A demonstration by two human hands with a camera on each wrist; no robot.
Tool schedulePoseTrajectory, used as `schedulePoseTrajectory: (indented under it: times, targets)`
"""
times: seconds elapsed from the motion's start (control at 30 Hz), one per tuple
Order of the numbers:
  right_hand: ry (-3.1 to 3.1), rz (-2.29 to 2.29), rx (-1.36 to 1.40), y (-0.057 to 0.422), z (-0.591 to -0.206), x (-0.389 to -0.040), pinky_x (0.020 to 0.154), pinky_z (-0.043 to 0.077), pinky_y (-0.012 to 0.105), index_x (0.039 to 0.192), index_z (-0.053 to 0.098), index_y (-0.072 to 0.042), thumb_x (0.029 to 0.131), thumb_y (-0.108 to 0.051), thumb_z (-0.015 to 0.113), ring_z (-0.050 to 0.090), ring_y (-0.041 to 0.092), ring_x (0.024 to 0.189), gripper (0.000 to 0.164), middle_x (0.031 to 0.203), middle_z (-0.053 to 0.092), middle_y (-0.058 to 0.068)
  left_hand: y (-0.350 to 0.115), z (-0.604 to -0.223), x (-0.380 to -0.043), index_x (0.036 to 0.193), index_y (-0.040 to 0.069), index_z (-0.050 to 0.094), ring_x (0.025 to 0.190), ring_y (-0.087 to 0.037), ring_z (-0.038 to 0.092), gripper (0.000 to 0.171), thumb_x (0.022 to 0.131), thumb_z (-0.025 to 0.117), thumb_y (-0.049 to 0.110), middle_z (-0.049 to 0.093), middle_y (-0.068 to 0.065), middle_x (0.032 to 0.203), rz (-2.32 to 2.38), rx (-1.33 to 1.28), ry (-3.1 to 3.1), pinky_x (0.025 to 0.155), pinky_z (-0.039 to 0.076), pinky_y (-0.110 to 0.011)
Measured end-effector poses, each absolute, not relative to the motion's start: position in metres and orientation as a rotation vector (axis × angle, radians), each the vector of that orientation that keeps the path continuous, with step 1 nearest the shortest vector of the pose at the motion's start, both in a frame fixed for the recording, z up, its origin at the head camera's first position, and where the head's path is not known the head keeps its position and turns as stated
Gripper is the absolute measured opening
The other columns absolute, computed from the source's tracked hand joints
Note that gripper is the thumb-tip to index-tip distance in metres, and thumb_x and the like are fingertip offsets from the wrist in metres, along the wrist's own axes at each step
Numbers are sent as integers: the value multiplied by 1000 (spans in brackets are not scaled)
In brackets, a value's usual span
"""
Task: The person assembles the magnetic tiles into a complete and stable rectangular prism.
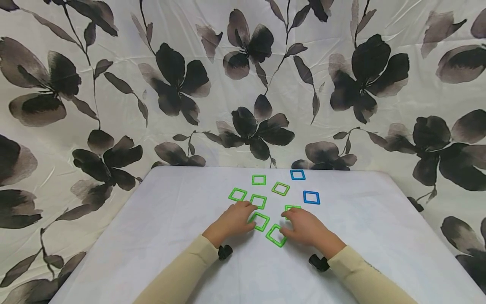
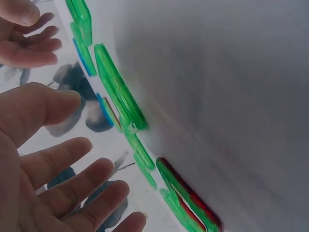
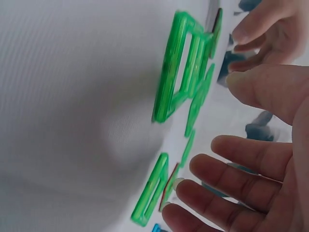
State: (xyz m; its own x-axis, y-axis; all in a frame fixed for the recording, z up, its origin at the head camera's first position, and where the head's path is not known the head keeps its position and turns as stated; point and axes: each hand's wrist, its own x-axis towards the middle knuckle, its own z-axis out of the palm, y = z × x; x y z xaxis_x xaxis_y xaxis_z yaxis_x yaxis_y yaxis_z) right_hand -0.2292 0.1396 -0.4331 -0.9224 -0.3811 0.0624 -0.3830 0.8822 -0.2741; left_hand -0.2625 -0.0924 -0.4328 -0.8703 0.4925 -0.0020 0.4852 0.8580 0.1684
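I see the white table (image 1: 152,219) first, then my left hand (image 1: 233,219) and right hand (image 1: 309,228) low above it, fingers loose, grasping nothing. One green frame (image 1: 266,224) lies by the left fingers, the nearest green frame (image 1: 273,241) by the right thumb. I'd pinch either by its thin rim, lightly, sparing its neighbours a nudge.

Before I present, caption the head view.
Left hand and right hand near green square frames and two blue frames on a white tabletop, floral backdrop behind.

Hands (image 2: 29,208) nr grn frames (image 2: 119,94)
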Motion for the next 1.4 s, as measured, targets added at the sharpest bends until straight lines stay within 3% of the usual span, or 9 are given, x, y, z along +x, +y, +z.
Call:
schedulePoseTrajectory:
  times: [0.43,0.77,1.17,1.4]
  targets:
    - [-3063,426,683,126,-438,-229,93,50,41,117,68,-6,83,-40,72,61,23,103,48,112,68,7,-80,-436,-261,137,15,55,135,-23,45,45,93,60,21,51,-5,142,282,844,2897,110,39,-40]
    - [-3088,471,733,121,-441,-229,79,52,37,112,70,-4,80,-41,75,58,15,83,49,98,66,4,-75,-439,-264,138,13,54,138,-20,42,49,90,63,19,50,-2,144,276,869,2826,113,36,-37]
    - [-3091,441,726,115,-443,-230,70,48,33,107,71,-3,77,-43,78,50,13,73,50,91,62,3,-68,-442,-266,136,13,55,134,-15,47,48,90,64,18,54,0,141,272,883,2783,111,38,-31]
    - [-3106,430,701,115,-444,-233,72,49,34,109,71,-2,78,-40,79,50,13,73,50,92,63,4,-68,-443,-268,133,11,58,129,-16,52,45,89,64,17,58,-1,135,272,906,2782,108,41,-31]
